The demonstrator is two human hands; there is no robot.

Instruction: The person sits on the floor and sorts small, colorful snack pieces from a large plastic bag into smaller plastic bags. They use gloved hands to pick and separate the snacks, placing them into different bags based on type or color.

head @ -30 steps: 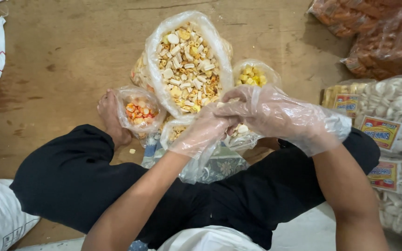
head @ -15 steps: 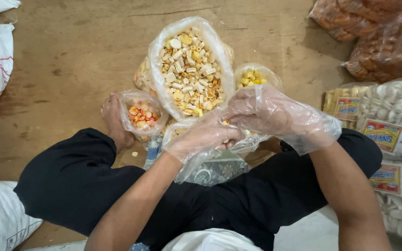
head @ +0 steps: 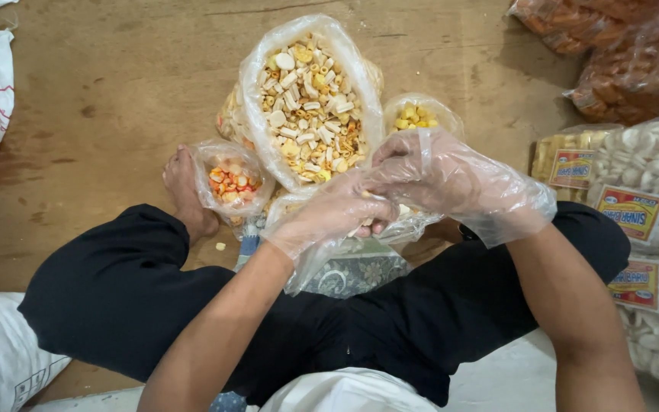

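Your left hand (head: 335, 215) and right hand (head: 440, 179), both in loose clear plastic gloves, meet over a small clear bag (head: 398, 226) lying at your crossed legs. Your left fingers curl shut around a few pale snack pieces; your right fingers pinch narrowly just beside them, on what I cannot tell. The large open bag of mixed crackers (head: 310, 99) sits just beyond, its long axis running away from you, mouth upward.

Large open bag of mixed snacks (head: 310, 103) at centre, smaller bag (head: 232, 183) to its left, another (head: 419, 116) to its right (just behind the hands), stacked packets (head: 642, 221) at far right.
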